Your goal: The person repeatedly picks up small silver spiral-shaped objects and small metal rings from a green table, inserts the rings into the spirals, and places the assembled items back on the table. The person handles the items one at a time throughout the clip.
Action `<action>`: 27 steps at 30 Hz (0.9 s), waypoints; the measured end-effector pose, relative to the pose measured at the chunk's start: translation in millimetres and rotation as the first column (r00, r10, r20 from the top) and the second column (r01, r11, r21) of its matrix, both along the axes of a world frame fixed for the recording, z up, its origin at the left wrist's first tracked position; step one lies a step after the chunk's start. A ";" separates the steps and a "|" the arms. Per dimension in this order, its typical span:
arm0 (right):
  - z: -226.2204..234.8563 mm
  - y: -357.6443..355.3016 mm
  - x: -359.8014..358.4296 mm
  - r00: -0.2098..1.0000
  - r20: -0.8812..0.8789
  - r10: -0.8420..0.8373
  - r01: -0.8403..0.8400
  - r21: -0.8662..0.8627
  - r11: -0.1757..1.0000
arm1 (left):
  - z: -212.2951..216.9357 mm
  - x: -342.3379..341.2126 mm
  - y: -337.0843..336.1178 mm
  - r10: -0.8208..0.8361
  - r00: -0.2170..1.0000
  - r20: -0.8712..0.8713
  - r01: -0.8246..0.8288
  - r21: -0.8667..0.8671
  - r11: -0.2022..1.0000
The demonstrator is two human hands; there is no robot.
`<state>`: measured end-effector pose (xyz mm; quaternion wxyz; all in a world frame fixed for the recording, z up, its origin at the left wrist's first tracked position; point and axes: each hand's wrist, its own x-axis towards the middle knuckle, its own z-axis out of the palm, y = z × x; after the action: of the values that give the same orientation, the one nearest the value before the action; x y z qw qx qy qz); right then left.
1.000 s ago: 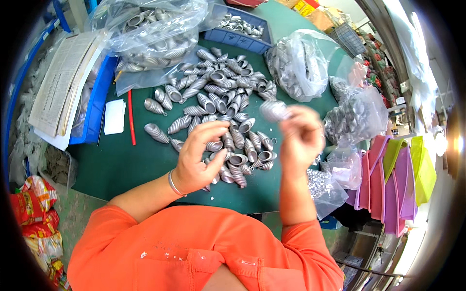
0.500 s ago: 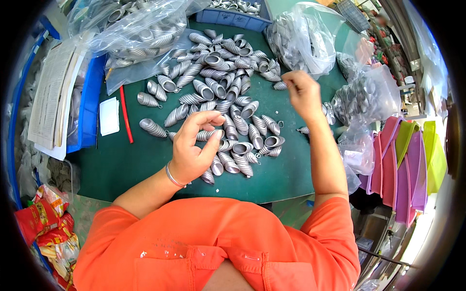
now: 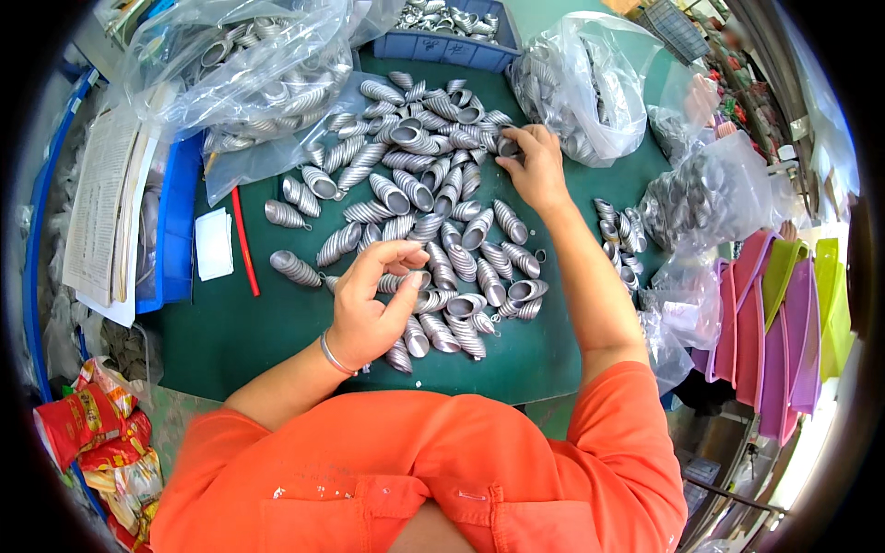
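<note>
Many grey, spirally ribbed metal tubes with slanted open ends, some with a small wire loop, lie heaped on the green table. At the heap's far right edge, my right hand has its thumb and fingers closed around one ribbed tube, partly hidden by the fingers. My left hand hovers at the near left of the heap, thumb and curved fingers apart. A ribbed tube shows in the gap between them and seems to lie on the heap. Right of my right forearm sits a smaller group of ribbed tubes.
Clear bags of similar parts stand at the back left, back right and right. A blue bin of metal parts is at the back. Papers, a white card and a red stick are left.
My right hand has moved left, from beyond the heap's right edge onto a tube there. The smaller group now shows more fully. My left hand keeps its pose; the whole view has shifted slightly.
</note>
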<state>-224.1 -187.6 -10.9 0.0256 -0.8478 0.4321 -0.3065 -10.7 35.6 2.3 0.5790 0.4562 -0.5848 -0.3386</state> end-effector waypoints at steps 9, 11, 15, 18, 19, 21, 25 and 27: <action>34.0 81.9 5.0 0.553 0.808 -0.204 -0.539 0.534 0.651 | -2.8 -5.4 -1.9 0.018 0.998 -0.067 -0.019 -0.011 1.000; 47.9 115.0 15.1 0.581 0.792 -0.187 -0.602 0.573 0.556 | -2.0 -2.3 -1.4 -0.001 1.000 -0.004 0.001 0.005 1.000; 47.9 168.0 35.3 0.794 0.601 0.090 -0.512 0.581 0.632 | 5.6 1.0 2.3 -0.133 0.973 0.189 0.130 0.029 0.991; 27.2 182.3 33.8 0.777 0.628 0.042 -0.490 0.563 0.666 | 2.6 -3.9 4.2 -0.181 0.972 0.147 0.178 0.033 0.984; 22.4 186.3 34.0 0.738 0.674 0.022 -0.505 0.531 0.680 | 4.7 -4.9 4.4 -0.186 0.966 0.180 0.180 0.049 0.982; 29.2 194.6 31.4 0.701 0.711 -0.051 -0.503 0.545 0.671 | 7.3 -3.9 5.2 -0.225 0.954 0.196 0.205 0.117 0.972; 47.6 170.6 -1.2 0.794 0.596 -0.121 -0.152 0.387 0.909 | -9.0 -3.5 7.4 -0.127 0.992 0.010 0.118 0.308 0.944; 75.1 120.7 -50.6 0.655 0.744 -0.133 0.089 0.100 0.991 | -7.2 -6.3 3.6 -0.035 0.969 -0.243 0.094 0.237 0.967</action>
<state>-274.7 -67.0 64.3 0.2051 -0.6179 0.4424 -0.6167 -17.0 39.2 -5.0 0.5721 0.4616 -0.4794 -0.4794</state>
